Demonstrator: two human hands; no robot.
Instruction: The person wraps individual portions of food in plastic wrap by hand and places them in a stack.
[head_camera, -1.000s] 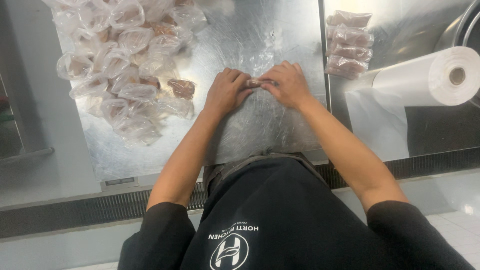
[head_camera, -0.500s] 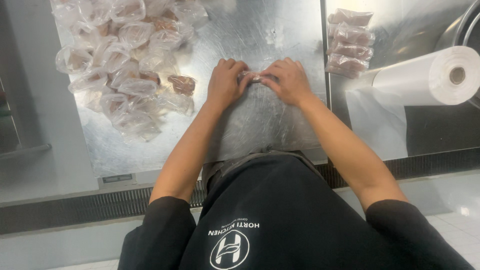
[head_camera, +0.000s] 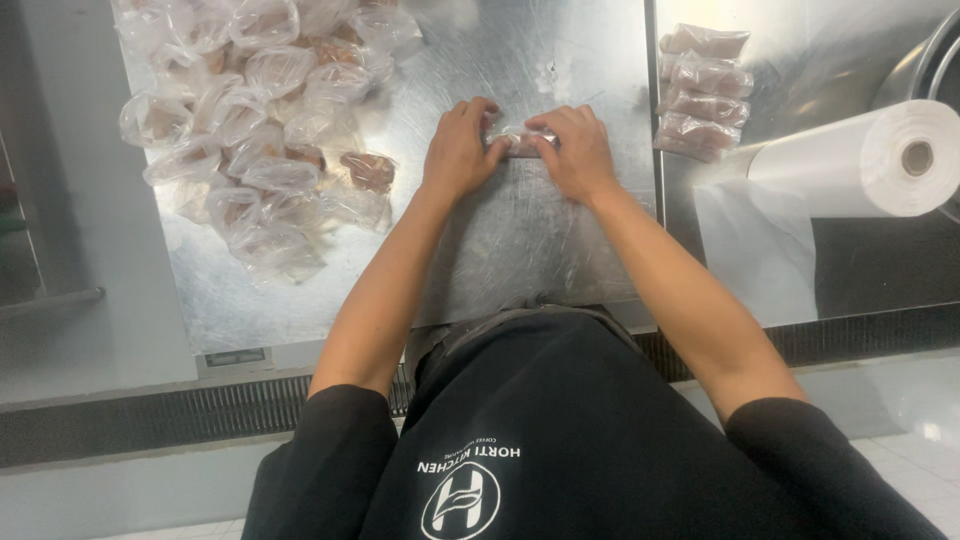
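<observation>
On the steel worktop, my left hand and my right hand press down side by side on one small clear plastic bag of meat. Both hands curl their fingers over the bag, which shows only as a narrow strip between them. The bag lies flat on the metal at the middle of the worktop.
A loose heap of several clear bags with pinkish meat covers the worktop's left part. A neat stack of flat wrapped packets lies on the right. A roll of clear plastic film sits at the far right, its sheet hanging down.
Both hands stay on the same bag; the fingers have shifted slightly as they fold or roll it. The view has drifted a little.
</observation>
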